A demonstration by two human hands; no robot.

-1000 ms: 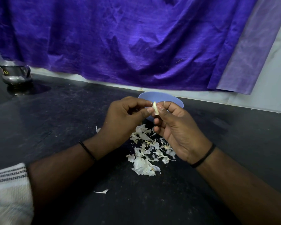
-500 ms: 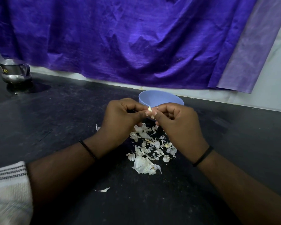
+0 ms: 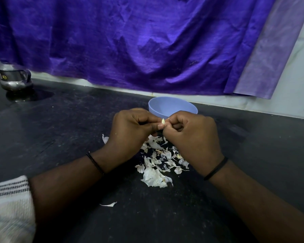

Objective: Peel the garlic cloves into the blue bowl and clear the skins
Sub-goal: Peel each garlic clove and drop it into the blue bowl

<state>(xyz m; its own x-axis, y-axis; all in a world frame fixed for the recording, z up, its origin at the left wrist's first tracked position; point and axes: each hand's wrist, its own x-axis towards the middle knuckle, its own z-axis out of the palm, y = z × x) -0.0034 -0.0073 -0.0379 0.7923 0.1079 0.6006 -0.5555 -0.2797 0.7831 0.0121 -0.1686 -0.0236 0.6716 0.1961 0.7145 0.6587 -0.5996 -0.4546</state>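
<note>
My left hand (image 3: pixel 131 127) and my right hand (image 3: pixel 193 135) meet at the fingertips over the black counter, both pinching one small pale garlic clove (image 3: pixel 163 121). Only the clove's tip shows between the fingers. Just behind the hands stands the blue bowl (image 3: pixel 172 106); its inside is partly hidden and I see no cloves in it. A heap of white garlic skins (image 3: pixel 158 163) lies on the counter under and in front of my hands.
One stray skin (image 3: pixel 109 204) lies nearer to me, another (image 3: pixel 105 138) by my left wrist. A steel jug (image 3: pixel 14 78) stands at the far left. A purple cloth (image 3: pixel 130 41) hangs along the back wall. The black counter (image 3: pixel 60 128) stretches left and right.
Both hands have turned knuckles-up and closed in on the clove, so less of it shows than a second ago. The view has tilted slightly, showing more of the bowl.
</note>
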